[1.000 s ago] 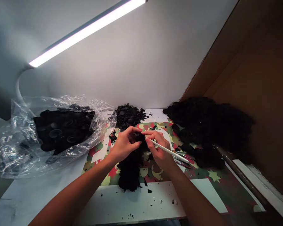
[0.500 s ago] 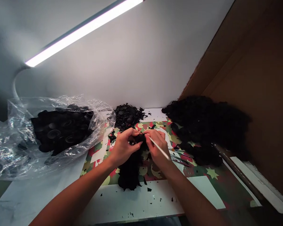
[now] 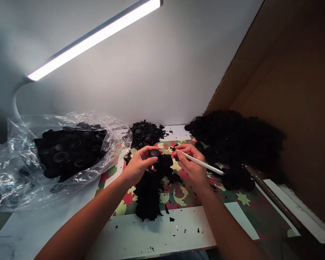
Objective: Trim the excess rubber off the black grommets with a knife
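My left hand (image 3: pixel 135 166) pinches a small round black disc-like part (image 3: pixel 155 153) between thumb and fingers. In my right hand (image 3: pixel 195 171) is a slim white pen-shaped tool (image 3: pixel 206 164), its rear end pointing to the lower right. A dark scrap (image 3: pixel 176 157) shows by the right fingertips; whether it is held, I cannot tell. Just below the hands, a heap of black pieces (image 3: pixel 148 200) lies on the patterned red, green and yellow sheet (image 3: pixel 180 195). The tool's working tip is too small to make out.
A clear plastic bag (image 3: pixel 18 162) of round black parts lies at left. Black scraps (image 3: pixel 144 131) are piled at the back, with a larger dark heap (image 3: pixel 233 141) at right. A lit lamp (image 3: pixel 97 39) hangs above; cardboard (image 3: pixel 287 90) stands at right.
My hands have moved apart. The right hand with the white tool has shifted right, away from the black part, which stays in my left hand and now shows more clearly.
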Available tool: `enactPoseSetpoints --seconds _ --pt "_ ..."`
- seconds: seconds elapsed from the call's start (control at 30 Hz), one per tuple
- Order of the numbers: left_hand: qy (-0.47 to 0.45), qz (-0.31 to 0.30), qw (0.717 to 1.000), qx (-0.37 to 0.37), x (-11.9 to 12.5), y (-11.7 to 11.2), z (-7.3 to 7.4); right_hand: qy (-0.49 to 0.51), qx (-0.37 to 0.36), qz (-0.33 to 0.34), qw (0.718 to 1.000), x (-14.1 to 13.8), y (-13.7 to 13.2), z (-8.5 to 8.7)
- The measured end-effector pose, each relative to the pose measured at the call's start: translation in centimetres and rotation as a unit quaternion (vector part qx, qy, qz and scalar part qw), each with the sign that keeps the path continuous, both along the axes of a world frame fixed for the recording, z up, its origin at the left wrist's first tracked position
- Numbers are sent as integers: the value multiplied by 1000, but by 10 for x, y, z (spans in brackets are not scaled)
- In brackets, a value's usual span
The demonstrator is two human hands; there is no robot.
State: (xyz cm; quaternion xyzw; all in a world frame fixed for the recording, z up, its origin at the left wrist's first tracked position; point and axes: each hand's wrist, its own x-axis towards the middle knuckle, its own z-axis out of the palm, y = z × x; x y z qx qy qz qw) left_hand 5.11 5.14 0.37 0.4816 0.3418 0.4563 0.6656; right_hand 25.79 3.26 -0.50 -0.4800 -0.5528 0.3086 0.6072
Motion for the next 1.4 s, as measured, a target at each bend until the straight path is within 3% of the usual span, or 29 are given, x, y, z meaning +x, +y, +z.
enactPoseSetpoints --seconds 0.1,0.2,0.47,0.67,0.73,0.87,1.03,1.13,1.27,1.4 --pt "-1 -12 1000 2 -1 1 -2 43 -13 104 994 -6 -7 5" --pt "31 -9 999 24 -1 2 -5 -17 -27 155 987 -10 -14 9" --pt "119 -13 991 62 -3 4 -6 -158 6 139 978 -20 -18 7" --pt "229 17 969 93 -5 6 -5 -63 22 81 994 -15 -13 5" --pt "255 28 960 114 -4 4 -4 -82 14 78 993 -17 -12 2" --pt "268 39 950 156 0 -5 1 -193 -7 116 974 -23 -10 -1" --pt "286 66 932 213 3 -9 6 -233 -32 96 967 -24 -8 -1" --pt "294 78 919 253 2 -7 8 -307 -6 96 947 -23 -8 -3" --pt "310 44 911 268 -2 -3 12 -409 44 118 904 -23 -6 -9" --pt "313 0 917 248 -8 1 10 -438 70 152 883 -21 -5 -8"
